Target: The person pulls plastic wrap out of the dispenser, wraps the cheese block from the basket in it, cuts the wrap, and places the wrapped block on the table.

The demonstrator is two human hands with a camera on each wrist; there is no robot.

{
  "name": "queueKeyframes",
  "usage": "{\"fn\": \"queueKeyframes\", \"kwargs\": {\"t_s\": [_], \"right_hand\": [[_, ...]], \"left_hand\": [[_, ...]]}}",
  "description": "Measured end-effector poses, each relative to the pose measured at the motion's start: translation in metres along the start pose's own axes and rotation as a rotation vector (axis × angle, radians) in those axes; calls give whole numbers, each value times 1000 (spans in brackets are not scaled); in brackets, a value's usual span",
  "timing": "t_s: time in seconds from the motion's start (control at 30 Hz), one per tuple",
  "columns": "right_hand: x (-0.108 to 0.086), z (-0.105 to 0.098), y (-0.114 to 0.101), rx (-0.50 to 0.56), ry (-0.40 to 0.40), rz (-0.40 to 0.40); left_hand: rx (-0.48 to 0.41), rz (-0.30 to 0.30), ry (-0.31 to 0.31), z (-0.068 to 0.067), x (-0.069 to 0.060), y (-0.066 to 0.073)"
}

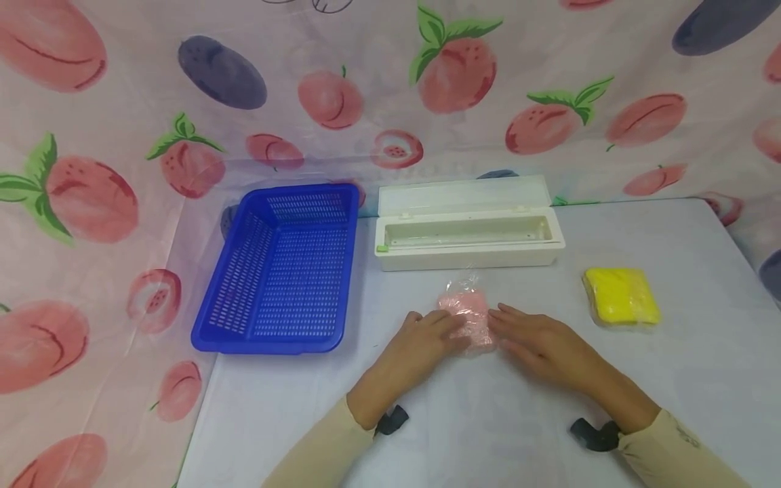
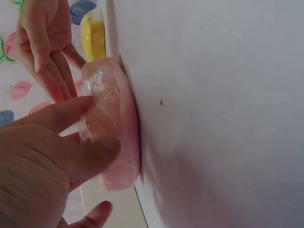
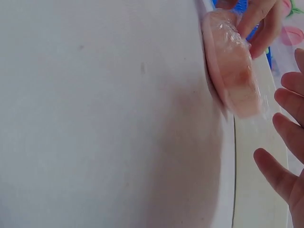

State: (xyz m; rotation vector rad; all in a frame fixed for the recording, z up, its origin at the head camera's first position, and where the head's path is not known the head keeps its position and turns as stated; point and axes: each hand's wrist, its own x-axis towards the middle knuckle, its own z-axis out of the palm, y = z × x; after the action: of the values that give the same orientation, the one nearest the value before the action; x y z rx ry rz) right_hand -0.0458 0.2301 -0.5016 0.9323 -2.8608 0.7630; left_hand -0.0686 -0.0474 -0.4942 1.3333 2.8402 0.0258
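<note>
A flat pink packet point(image 1: 466, 315) in clear, crinkled plastic lies on the white table; its contents cannot be told. My left hand point(image 1: 427, 339) reaches over its left side, with the fingers resting on the wrap and not curled round it. In the left wrist view, the thumb and fingers of the left hand point(image 2: 52, 152) spread loosely along the pink packet point(image 2: 118, 156). On the other side, my right hand point(image 1: 543, 342) has its fingers extended close to the packet's right edge. The right wrist view has the right hand point(image 3: 289, 123) spread, apart from the packet point(image 3: 232, 61).
Left of the hands stands a blue plastic basket point(image 1: 350, 271). A long white box point(image 1: 470, 259) with its lid raised sits behind the pink packet. To the right lies a yellow packet point(image 1: 621, 296) in clear plastic. A fruit-print cloth point(image 1: 378, 41) hangs behind the table point(image 1: 702, 407).
</note>
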Motion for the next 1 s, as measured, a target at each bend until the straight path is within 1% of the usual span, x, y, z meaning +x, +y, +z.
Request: {"fn": "queueKeyframes", "kwargs": {"t_s": [0.07,0.1,0.17,0.2,0.27,0.33,0.4,0.5,0.63,0.67,0.77,0.8,0.9,1.0], "right_hand": [[-1,-2,0,7,10,10],[-2,-2,0,12,10,17],[-3,-3,0,23,11,28],[-3,-2,0,24,10,36],[-4,-2,0,33,15,44],[-4,-2,-1,36,22,47],[-5,-2,-1,35,33,43],[-6,-2,0,30,48,37],[-7,-2,1,34,53,47],[-7,-2,2,39,50,52],[-7,-2,2,55,40,66],[-6,-2,2,61,34,71],[-5,-2,0,73,22,80],[-4,-1,0,71,17,79]], "left_hand": [[-46,-15,1,1,3,-1],[-81,-32,7,2,5,0],[-115,-52,36,6,10,1],[-117,-60,52,8,12,2],[-84,-77,88,11,17,4],[-6,-84,120,14,20,6],[50,-95,142,16,23,7],[68,-103,157,16,24,8],[39,-109,141,11,23,8],[25,-114,130,9,23,8],[-75,-143,84,8,23,5],[-144,-169,60,7,23,4],[-281,-229,-1,6,23,-1],[-355,-283,-38,1,21,-4]]}}
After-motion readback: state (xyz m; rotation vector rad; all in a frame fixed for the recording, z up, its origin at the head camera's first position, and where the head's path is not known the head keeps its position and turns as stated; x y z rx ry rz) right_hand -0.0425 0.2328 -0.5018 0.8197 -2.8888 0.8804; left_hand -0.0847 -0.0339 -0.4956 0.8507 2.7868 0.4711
